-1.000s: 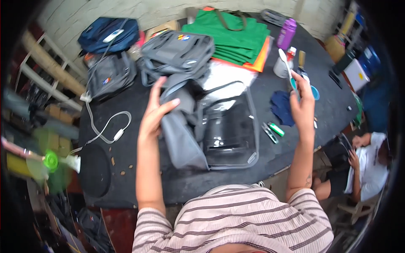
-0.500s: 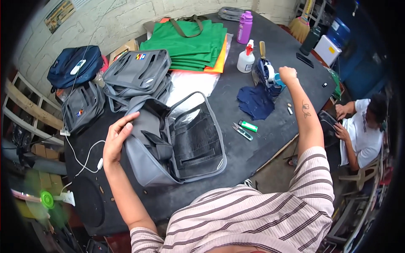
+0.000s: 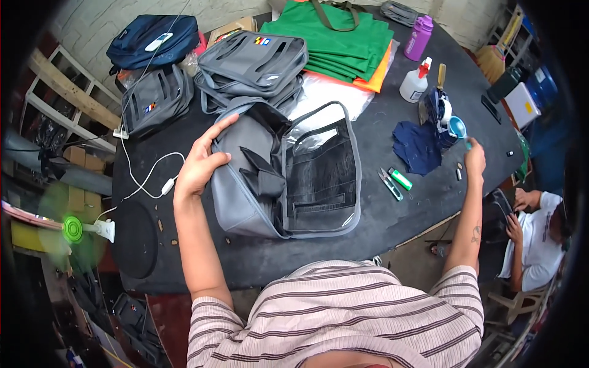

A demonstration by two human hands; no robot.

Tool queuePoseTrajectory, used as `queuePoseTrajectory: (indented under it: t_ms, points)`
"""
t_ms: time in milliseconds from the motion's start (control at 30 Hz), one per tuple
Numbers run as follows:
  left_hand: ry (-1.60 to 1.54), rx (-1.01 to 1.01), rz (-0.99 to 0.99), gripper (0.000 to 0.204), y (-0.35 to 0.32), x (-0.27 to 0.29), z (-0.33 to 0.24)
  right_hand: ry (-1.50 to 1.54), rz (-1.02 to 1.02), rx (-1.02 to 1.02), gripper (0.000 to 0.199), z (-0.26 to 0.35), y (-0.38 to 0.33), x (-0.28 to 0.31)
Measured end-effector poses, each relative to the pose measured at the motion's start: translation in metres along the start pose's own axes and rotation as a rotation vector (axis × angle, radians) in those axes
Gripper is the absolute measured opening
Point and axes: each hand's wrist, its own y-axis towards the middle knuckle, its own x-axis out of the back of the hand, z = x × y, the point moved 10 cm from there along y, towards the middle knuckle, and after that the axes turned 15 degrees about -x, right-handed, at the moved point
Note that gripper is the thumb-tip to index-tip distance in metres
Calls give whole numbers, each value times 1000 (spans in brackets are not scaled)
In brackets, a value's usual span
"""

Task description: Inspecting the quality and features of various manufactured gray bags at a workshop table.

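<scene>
A grey bag [image 3: 251, 205] lies unzipped on the black table before me, its dark-lined flap [image 3: 322, 178] folded open to the right. Its left rim is in the grasp of my left hand [image 3: 202, 159], thumb and fingers spread along it. My right hand [image 3: 474, 162] is closed at the table's right side, with a small teal piece, its kind unclear, poking from the fingers. Just beyond that hand is a blue holder [image 3: 446, 132] with tape rolls [image 3: 456, 127] and a brush [image 3: 441, 75]. Thread snips [image 3: 391, 185] and a green lighter [image 3: 400, 178] lie between bag and hand.
Grey bags [image 3: 251, 61] are stacked at the back left, beside a navy backpack [image 3: 153, 40]. Green bags [image 3: 337, 40], a spray bottle [image 3: 415, 83] and a purple bottle [image 3: 418, 38] stand farther back. A fan [image 3: 72, 228] spins at left; a person [image 3: 534, 239] sits at right.
My right hand has drawn back from the tape rolls toward me and now has a small teal piece in its fingers. The left hand stays at the bag's rim. The view has shifted.
</scene>
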Motion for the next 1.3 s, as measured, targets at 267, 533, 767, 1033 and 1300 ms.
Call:
queuePoseTrajectory:
  t_ms: [267, 533, 767, 1033, 1300]
  points:
    - [2, 10, -12, 70, 2, 4, 9, 30, -63, -53, 42, -3, -10, -18]
    - [13, -14, -55, 70, -1, 5, 5, 497, -264, 102, 36, 22, -55, 41]
    - [-119, -19, -74, 76, -4, 13, 14, 61, 113, 262, 42, 55, -163, -42]
    - [-405, -4, -147, 79, -11, 15, 26, 356, 91, 275, 33, 65, -161, -10]
    - [-557, -9, -197, 82, -7, 12, 30, 807, 129, 463, 32, 179, -206, 86]
